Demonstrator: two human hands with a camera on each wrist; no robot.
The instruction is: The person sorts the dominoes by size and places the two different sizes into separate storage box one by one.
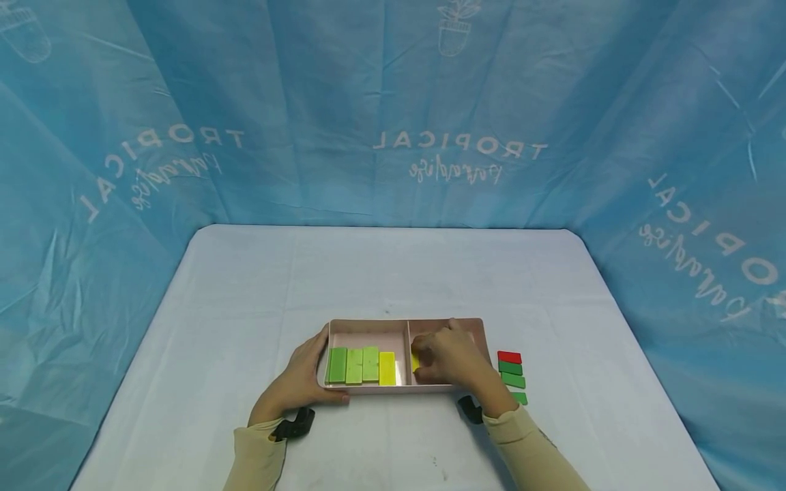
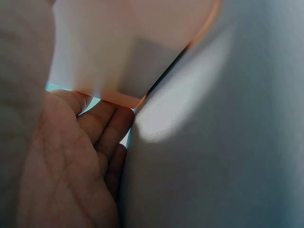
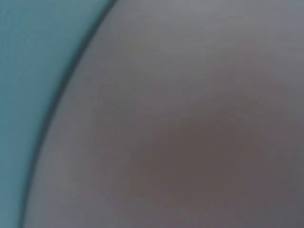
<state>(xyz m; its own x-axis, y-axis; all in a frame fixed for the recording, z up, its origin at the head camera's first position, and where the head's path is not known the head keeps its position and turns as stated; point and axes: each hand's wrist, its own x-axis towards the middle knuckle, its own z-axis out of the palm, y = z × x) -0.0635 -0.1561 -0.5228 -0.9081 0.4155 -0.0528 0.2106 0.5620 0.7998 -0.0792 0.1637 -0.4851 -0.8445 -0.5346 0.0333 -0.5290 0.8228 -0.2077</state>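
Observation:
A pale pink two-compartment box (image 1: 368,389) rests on the table. My left hand (image 1: 301,374) grips its left end, thumb along the near wall and fingers round the far corner; the left wrist view shows the fingers (image 2: 121,126) against the box wall (image 2: 95,42). Inside the left compartment, several light green tiles (image 1: 354,366) and a yellow tile (image 1: 387,369) stand in a row at the near side. Over the right compartment, my right hand (image 1: 451,358) pinches a yellow tile (image 1: 415,359), mostly hidden by the fingers. The right wrist view is only a blur.
Right of the box, a red tile (image 1: 510,356) and several green tiles (image 1: 513,380) lie in a column, partly beside the right wrist. White cloth (image 1: 307,273) covers the table, and a blue printed curtain (image 1: 344,184) encloses its far side and both flanks.

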